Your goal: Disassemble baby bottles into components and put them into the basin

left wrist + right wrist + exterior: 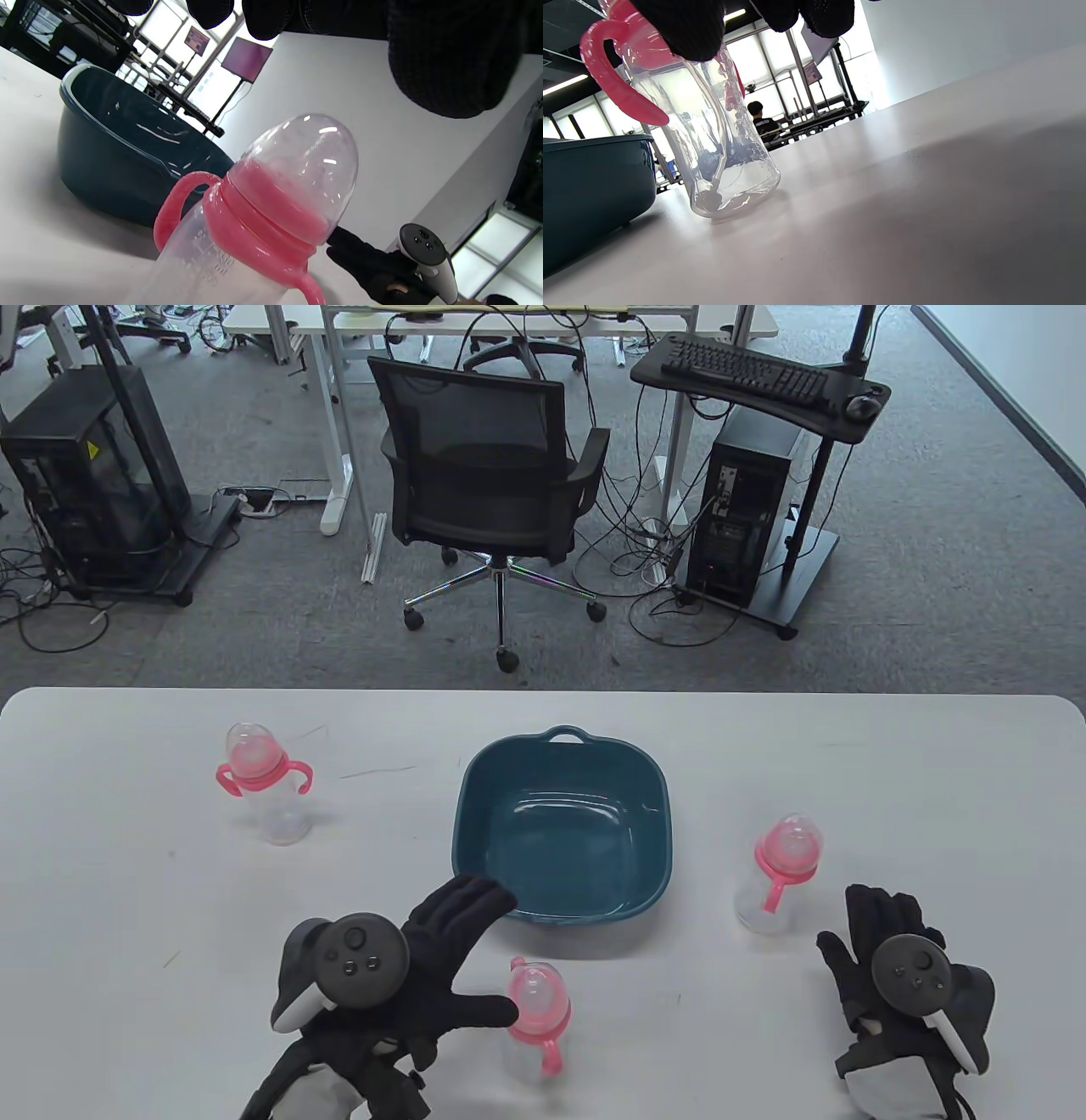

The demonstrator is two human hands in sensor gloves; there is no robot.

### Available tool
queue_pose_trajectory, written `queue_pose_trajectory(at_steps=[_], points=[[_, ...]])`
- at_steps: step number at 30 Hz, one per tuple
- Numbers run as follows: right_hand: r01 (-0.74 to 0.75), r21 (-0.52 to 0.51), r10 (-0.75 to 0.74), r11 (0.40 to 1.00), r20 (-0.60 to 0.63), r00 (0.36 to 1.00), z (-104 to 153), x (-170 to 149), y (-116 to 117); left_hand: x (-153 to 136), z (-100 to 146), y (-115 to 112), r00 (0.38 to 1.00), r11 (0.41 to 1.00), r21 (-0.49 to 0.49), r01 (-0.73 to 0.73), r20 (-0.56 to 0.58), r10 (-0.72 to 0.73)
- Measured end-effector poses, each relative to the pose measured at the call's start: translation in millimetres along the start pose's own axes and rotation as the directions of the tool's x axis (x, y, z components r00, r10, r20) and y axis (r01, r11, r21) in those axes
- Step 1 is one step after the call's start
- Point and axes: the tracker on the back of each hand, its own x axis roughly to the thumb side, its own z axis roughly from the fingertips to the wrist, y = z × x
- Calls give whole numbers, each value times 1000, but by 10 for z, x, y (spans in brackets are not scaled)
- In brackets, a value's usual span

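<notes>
**A:** Left hand, entry?

**B:** The left hand (424, 967) hovered at about 7 o'clock on the white table (127, 899), fingers straight and spread, holding nothing. Its thumb pointed toward the near baby bottle (536, 1014), the tip just beside the clear dome cap (305, 165); contact could not be confirmed. The fingertips reached toward the near rim of the teal basin (564, 831).

**A:** Right hand?

**B:** The right hand (882, 959) sat at about 4 o'clock, fingers extended and together, gripping nothing. Whether the palm touched the table could not be told. The right baby bottle (780, 869) stood upright just beyond its fingertips, apart from them.

**A:** Task items, positions?

**B:** Three bottles, all assembled: clear body, pink collar with handles, clear cap over the nipple. The near one stood at 6 o'clock, just in front of the basin. The right one stood at 3 o'clock from the basin. The left baby bottle (263, 789) stood at 9 o'clock, well apart from both hands. The basin sat at table centre, no parts inside.

**A:** Beyond the table?

**B:** A black office chair (488, 475) at 12 o'clock.
</notes>
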Motion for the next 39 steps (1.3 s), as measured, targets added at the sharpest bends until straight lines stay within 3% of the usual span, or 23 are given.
queue_pose_trajectory(at_steps=[13, 20, 32, 39], points=[[22, 0, -22, 1000, -3, 1000, -4, -11, -8, 50, -275, -363, 995, 982, -162, 97, -2, -99], [29, 1, -29, 1000, -2, 1000, -4, -15, -11, 97, -307, -426, 989, 977, -154, 148, 5, -149], [49, -9, -49, 999, -1, 999, -3, -24, -39, 47, -329, -368, 994, 994, -30, 109, -5, -109], [114, -128, -110, 985, 38, 993, 48, 43, -322, 144, -209, -33, 999, 996, 94, -1, 45, -3]])
